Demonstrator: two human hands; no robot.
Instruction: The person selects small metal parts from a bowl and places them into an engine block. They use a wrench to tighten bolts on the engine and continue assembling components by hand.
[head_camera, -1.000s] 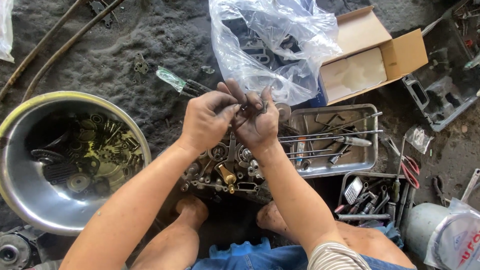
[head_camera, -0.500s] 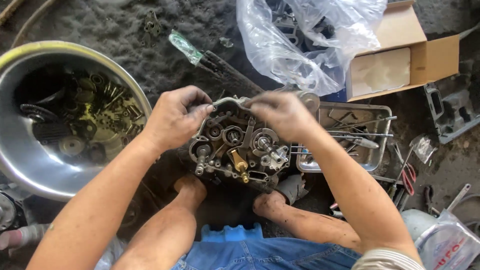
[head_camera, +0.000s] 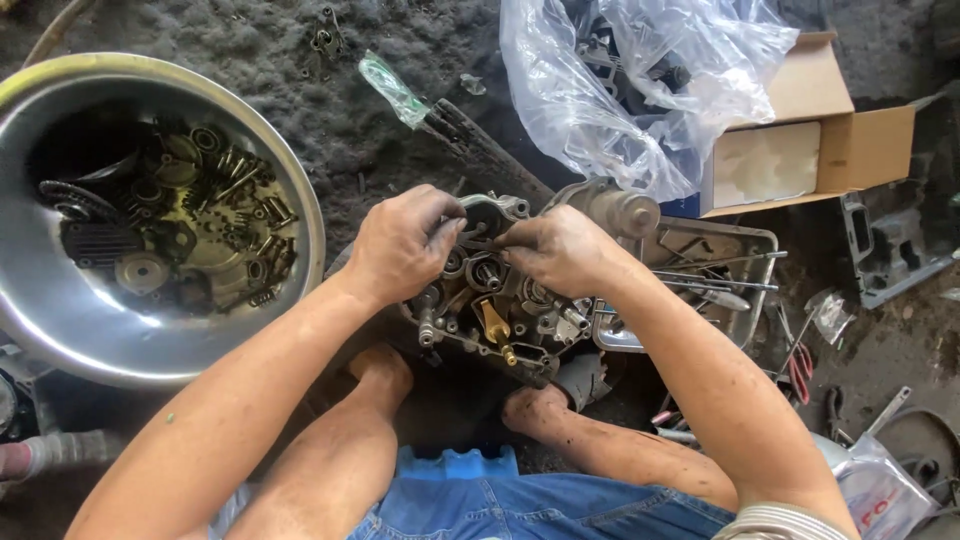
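Observation:
An open engine case (head_camera: 500, 320) with gears, shafts and a brass-coloured part sits on the ground between my feet. My left hand (head_camera: 405, 245) rests on its upper left, fingers curled around a small metal part at the top of the case. My right hand (head_camera: 560, 250) presses on the upper right of the case, its fingertips meeting the left hand's fingers over the same part. What the fingers pinch is hidden under them.
A large steel bowl (head_camera: 40, 300) with oily gears and bolts stands at the left. A metal tray (head_camera: 740, 260) with tools lies at the right, behind it a clear plastic bag (head_camera: 620, 90) and an open cardboard box (head_camera: 800, 150). Pliers and loose tools lie at lower right.
The view has shifted closer over the engine case. Both hands have lowered from above the case onto its top edge, fingers now working at one spot.

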